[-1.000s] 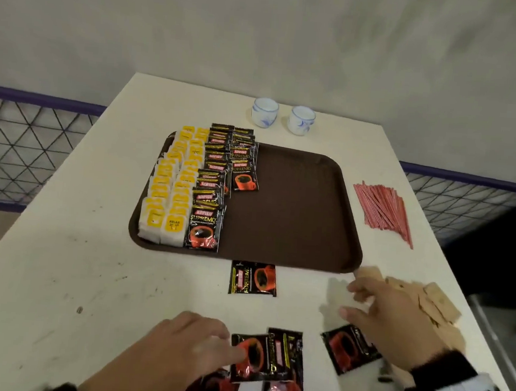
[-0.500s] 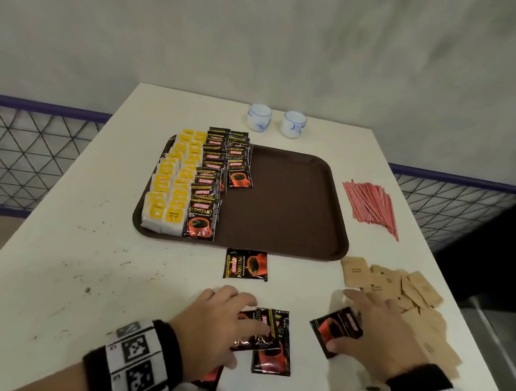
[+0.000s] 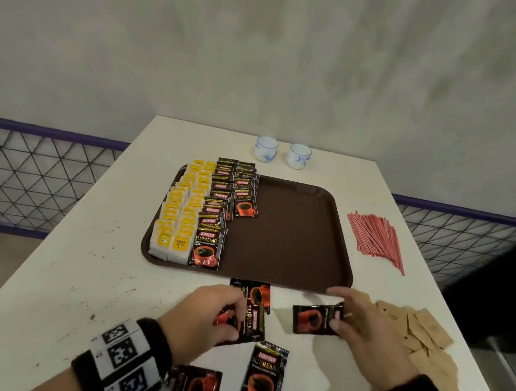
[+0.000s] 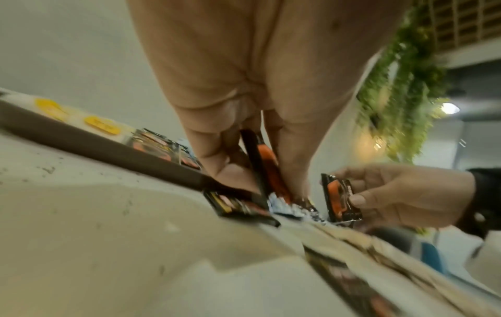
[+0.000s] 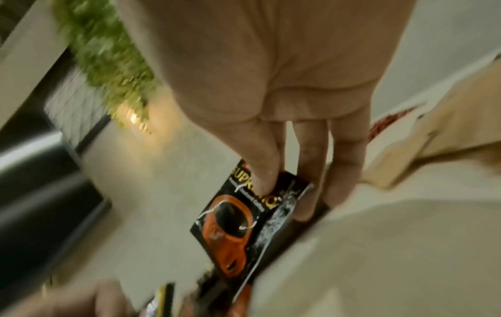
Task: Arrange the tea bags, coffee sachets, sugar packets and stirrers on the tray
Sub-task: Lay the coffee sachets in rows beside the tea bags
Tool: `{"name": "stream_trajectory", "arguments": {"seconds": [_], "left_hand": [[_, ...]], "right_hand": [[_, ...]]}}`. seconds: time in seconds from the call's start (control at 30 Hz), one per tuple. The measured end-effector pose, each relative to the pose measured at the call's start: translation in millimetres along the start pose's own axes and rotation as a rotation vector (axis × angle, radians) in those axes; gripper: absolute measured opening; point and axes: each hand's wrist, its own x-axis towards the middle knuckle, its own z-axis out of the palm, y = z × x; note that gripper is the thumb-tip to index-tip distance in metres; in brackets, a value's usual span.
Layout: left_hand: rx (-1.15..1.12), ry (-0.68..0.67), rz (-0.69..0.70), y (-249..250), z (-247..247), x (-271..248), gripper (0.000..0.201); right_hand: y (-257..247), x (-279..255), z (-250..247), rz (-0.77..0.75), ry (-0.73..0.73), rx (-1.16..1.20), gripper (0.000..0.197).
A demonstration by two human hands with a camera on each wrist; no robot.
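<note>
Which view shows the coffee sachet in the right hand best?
The right wrist view: the coffee sachet fills the frame, label and cup print visible, pinched by the right hand. The head view shows it small and blurred; the left wrist view shows it from the side.

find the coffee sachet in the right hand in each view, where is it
Head view: the coffee sachet is lower centre-right, pinched by the right hand, just below the tray.
Left wrist view: right of centre, held upright by the right hand.
Right wrist view: centre, lower half, under the fingers.
Shared landmark: the brown tray's near rim, clear in the head and left wrist views.
</note>
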Motion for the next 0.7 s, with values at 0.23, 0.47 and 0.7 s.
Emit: {"name": "stream_trajectory", "arguments": {"seconds": [0.23,0.47,0.7], "left_hand": [[-0.274,0.281,-0.089,-11,-35,6,0.025],[-0.353,0.364,-0.134,-18,-49,13,0.026],[-0.324,0.372,-0.185,-38,-59,14,0.032]], "right_hand": [[-53,84,-20,-0.071,0.071,0.354,0.039],[-96,205,6,-0.134,0.017,0.275,0.028],[-100,269,46,-0.108,-0.103,0.097,0.025]]}}
